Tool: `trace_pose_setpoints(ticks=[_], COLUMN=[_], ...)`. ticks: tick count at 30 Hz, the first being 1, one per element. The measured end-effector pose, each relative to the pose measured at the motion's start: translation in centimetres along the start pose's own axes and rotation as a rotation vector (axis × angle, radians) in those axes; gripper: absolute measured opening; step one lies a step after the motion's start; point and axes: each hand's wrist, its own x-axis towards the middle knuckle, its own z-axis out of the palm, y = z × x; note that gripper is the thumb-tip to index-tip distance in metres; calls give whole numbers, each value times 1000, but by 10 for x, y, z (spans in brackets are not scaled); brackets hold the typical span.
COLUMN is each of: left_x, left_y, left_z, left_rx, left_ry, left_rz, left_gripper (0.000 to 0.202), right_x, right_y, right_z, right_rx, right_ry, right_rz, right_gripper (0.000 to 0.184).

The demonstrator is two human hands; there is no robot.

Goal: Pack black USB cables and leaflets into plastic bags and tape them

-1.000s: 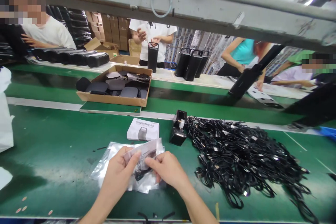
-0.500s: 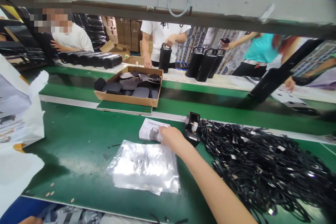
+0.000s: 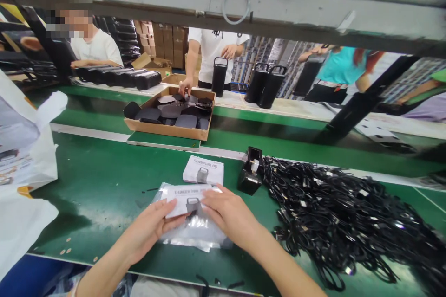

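My left hand (image 3: 151, 222) holds a thin white paper booklet (image 3: 183, 202) by its left end. My thumb is on top and my fingers go under it. My right hand (image 3: 228, 211) lies over the right end, with its fingers bent and close together. I cannot tell if those fingers pinch the paper or only rest on it.

The booklet is over some flat, clear plastic bags (image 3: 198, 235) on the shiny green table (image 3: 101, 181). A small dark bit shows under its low edge, but I cannot tell what it is.

I think the step in hand is getting a good hold of this one booklet. To me, the next move calls for both hands working as a pair: the left keeps its end still, and the right stays soft so the paper does not bend. The bags look thin and slippery, so they might slide if I push down.

Just past the booklet sits a neat stack of white booklets (image 3: 203, 170) with the same picture. Beside that is a shiny black tape holder (image 3: 250, 171). A big messy pile of black cables (image 3: 341, 218) lies to my right.
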Motion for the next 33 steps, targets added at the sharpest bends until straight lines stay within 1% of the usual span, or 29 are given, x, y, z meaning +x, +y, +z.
trace_pose_setpoints(ticks=[1,2,3,4,5,6,7,9,11,13,15,17,20,23,26,30,33], left_x=[3,5,6,8,9,11,14,21,29,34,38,39,40,38,34,29,27], left_y=[-1,-3,-6,-9,-12,-15,-19,-25,-31,-35,-37,-37,-34,-32,-33,-38,-43], left_z=[5,10,13,17,20,22,24,27,28,29,32,36,41,43,41,39,39], left_rx=[41,96,153,208,268,339,427,658,920,1117,1232,1279,1306,1343,1370,1358,1337], left_ry=[-27,-66,-111,-158,-189,-189,-161,-46,70,142,207,244,241,227,203,187,193], left_rz=[17,29,27,16,16,34,75,204,324,395,434,432,407,416,455,505,525], left_gripper=[38,37,36,35,36,38,41,42,35,27,24,21,16,23,30,36,37], right_x=[-12,-23,-32,-40,-47,-53,-59,-71,-84,-95,-104,-109,-112,-111,-107,-95,-91], right_y=[2,5,9,14,20,26,32,43,51,55,56,56,56,55,50,39,33], right_z=[4,7,8,8,7,4,2,-4,-8,-9,-8,-5,1,8,15,22,27], right_rx=[138,295,454,620,764,867,919,917,882,871,884,895,909,930,969,1025,1022], right_ry=[98,166,189,180,139,100,89,158,234,261,267,265,270,292,345,437,440], right_rz=[96,219,349,464,536,571,588,624,672,720,753,770,766,761,755,788,809], right_gripper=[32,41,47,48,43,38,34,33,35,37,38,38,39,40,41,42,45])
